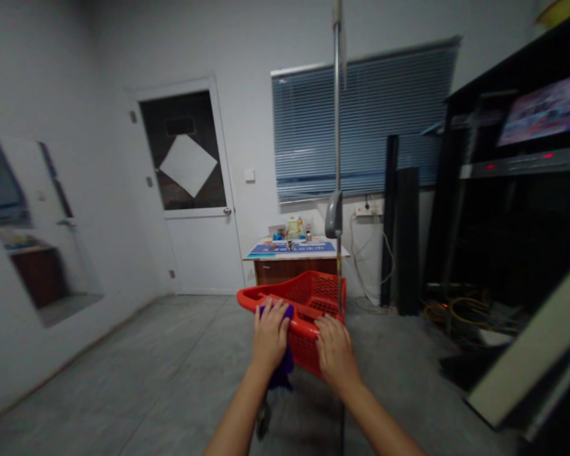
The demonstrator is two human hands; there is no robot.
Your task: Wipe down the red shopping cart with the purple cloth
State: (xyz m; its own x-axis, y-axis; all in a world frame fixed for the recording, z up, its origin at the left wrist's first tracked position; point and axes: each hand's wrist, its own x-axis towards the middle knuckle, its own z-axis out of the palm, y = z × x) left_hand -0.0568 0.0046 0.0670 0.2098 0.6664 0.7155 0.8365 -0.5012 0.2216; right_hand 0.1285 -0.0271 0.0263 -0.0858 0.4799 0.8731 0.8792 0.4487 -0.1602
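Observation:
A red plastic shopping cart (pixel 313 291) stands on the grey floor in front of me, its rim and handle toward me. My left hand (pixel 270 332) is closed over the left part of the handle, with a purple cloth (pixel 281 373) pressed under it and hanging down. On the right, my right hand (pixel 333 345) has its fingers wrapped over the handle's other end. A thin metal pole (pixel 337 114) with a grey fitting (pixel 334 215) rises upright at the cart's right side; its lower end is hidden. One dark wheel (pixel 263 419) shows below the cloth.
A small table (pixel 297 253) with bottles and packets stands beyond the cart, by the wall. A white door (pixel 199 253) is at left, a mirror (pixel 38 221) further left. Right are dark panels (pixel 408 240), cables (pixel 470 311), a rack with a lit screen (pixel 546 111) and a leaning board (pixel 532 348).

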